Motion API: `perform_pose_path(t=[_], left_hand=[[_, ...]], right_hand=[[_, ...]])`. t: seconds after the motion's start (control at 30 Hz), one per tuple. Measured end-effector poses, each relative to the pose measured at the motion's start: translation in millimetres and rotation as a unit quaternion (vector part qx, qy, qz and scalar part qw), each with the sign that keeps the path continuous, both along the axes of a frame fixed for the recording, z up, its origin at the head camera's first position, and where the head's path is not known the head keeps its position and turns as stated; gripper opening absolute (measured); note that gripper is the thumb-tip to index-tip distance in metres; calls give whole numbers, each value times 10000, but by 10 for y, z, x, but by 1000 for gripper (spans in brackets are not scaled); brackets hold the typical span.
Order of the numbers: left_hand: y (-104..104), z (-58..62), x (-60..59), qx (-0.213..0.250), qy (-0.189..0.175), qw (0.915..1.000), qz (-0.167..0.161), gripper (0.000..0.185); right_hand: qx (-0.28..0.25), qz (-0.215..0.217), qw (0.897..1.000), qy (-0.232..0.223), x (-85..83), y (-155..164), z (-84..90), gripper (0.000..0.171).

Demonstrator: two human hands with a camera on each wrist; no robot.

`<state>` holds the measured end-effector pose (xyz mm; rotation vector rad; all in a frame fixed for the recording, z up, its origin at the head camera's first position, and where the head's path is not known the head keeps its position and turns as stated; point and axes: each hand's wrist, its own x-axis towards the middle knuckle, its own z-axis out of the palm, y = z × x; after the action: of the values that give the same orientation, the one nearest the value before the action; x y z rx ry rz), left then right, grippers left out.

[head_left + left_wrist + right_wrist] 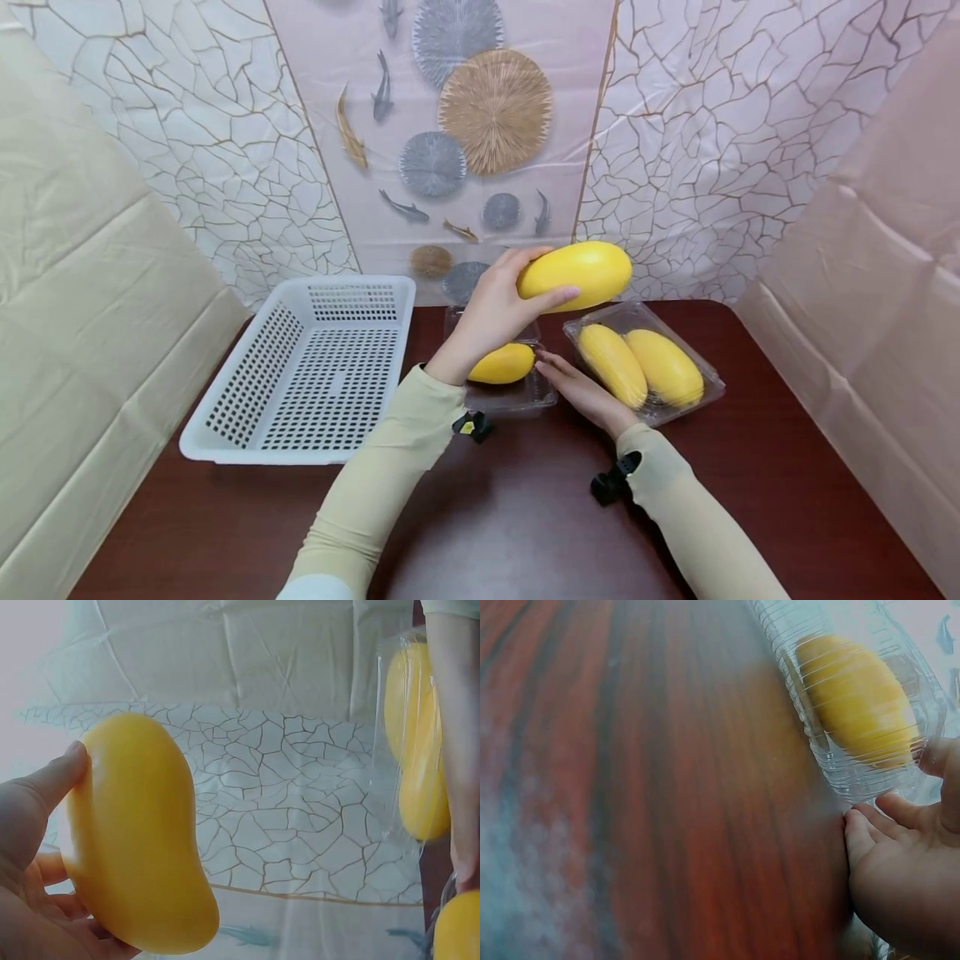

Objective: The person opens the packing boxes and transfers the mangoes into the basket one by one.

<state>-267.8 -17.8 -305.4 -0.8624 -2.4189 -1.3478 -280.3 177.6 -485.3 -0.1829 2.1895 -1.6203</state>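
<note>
on the dark wooden worktop the right hand lies flat, grip relaxed with fingers straight, touching the clear tray that holds one yellow mango. just above and beyond it the left hand has its grip curled round a raised mango. a second clear tray with two mangoes sits to the right, a white basket to the left.

both arms wear long, soft sleeves in a pale yellow-green colour. the left sleeve fits close and ends at the wrist. the right sleeve looks the same. a small black clip sits under the left wrist, with a little yellow mark on it. another black clip sits by the right wrist. both hands are bare, with no gloves or rings.
</note>
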Motion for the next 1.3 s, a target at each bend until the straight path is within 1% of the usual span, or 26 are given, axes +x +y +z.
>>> perform_pose_path(t=[0.17, 0.27, 0.37, 0.5, 0.67, 0.83, 0.97, 1.1, 1.2, 1.3], left_hand=[[-125, 115, -16, -329, 201, 9991, 164, 66], [-222, 195, -44, -510, 277, 9979, 290, 67], [-332, 292, -75, -670, 303, 9962, 461, 68], [-488, 433, -106, -768, 305, 9945, 643, 70], [-689, 581, -150, -732, 366, 9938, 747, 69], [-884, 720, -174, -751, 323, 9922, 936, 71], [-1033, 787, -203, -876, 352, 9900, 1047, 71], [-1180, 843, -232, -978, 390, 9865, 1251, 71], [-1277, 886, -243, -977, 384, 9845, 1408, 71], [-1358, 896, -274, -954, 437, 9836, 1464, 69]], right_hand=[[76, -78, 9999, 32, -10, -32, -24, 78], [119, -103, 9999, 22, -4, -19, -30, 77], [101, -48, 9999, 118, -10, -1, -42, 77], [26, -11, 9998, 203, -19, -2, -51, 75], [-60, -5, 9999, 150, -2, -25, -33, 74], [-86, -55, 9999, 100, 4, -39, -17, 74], [-52, -47, 9999, 96, 3, -36, -15, 74], [5, -80, 9999, 95, 3, -38, -18, 74], [53, -95, 9999, 102, -1, -33, -25, 74], [76, -98, 9999, 96, -4, -18, -25, 75]])
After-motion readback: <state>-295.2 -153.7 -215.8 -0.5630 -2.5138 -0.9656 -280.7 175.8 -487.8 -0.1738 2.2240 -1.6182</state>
